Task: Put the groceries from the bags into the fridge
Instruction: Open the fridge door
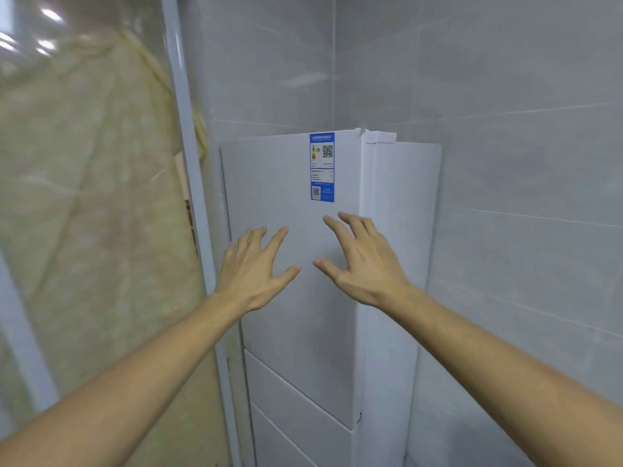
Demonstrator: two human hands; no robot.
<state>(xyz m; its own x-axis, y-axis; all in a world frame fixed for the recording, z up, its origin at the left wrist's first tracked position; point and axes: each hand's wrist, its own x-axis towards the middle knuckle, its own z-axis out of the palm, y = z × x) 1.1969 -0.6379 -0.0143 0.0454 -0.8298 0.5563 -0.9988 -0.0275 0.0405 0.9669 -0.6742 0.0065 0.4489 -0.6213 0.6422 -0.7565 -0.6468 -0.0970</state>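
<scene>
A white fridge [296, 183] stands in the corner of a tiled room, all its doors closed. A blue energy label [322, 166] is stuck near the top right of its upper door. Two lower drawer fronts [286, 392] sit below that door. My left hand [256, 267] and my right hand [360, 261] are both stretched out in front of the upper door, fingers spread, holding nothing. I cannot tell whether the fingertips touch the door. No bags or groceries are in view.
A glass door with a pale metal frame [188, 156] runs along the left of the fridge, with yellowish material behind the glass. Grey tiled walls [505, 163] close in behind and to the right of the fridge.
</scene>
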